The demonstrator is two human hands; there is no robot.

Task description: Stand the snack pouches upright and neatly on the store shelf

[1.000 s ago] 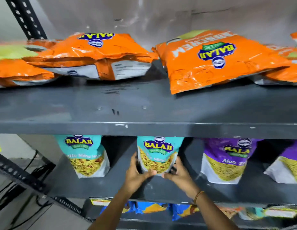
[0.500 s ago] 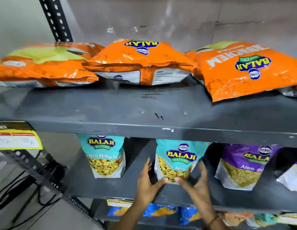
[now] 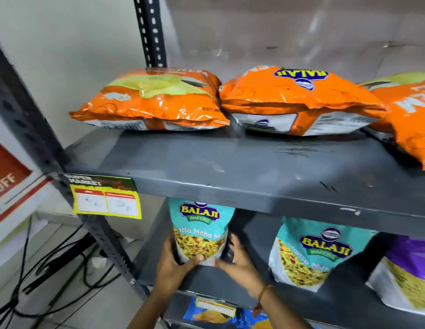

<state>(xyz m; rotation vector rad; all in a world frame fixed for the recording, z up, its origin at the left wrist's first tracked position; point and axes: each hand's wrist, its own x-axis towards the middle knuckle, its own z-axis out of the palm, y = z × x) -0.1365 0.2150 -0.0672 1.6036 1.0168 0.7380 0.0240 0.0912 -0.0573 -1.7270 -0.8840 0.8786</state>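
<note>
Hands clasp the leftmost teal pouch [image 3: 200, 230] on the middle shelf [image 3: 244, 284].

I see my left hand [image 3: 174, 265] wrapped round the pouch's lower left side and my right hand [image 3: 238, 260] pressed against its lower right edge, thumbs meeting across its base; it stands upright near the shelf's left end. Half a second ago both hands were on the second teal pouch [image 3: 318, 251], which now stands free to the right, slightly tilted, beside a purple pouch [image 3: 411, 269]. My view has swung left, bringing a yellow price tag [image 3: 105, 201] into frame. Orange bags [image 3: 299, 100] lie flat on the upper shelf [image 3: 230, 167].
</note>
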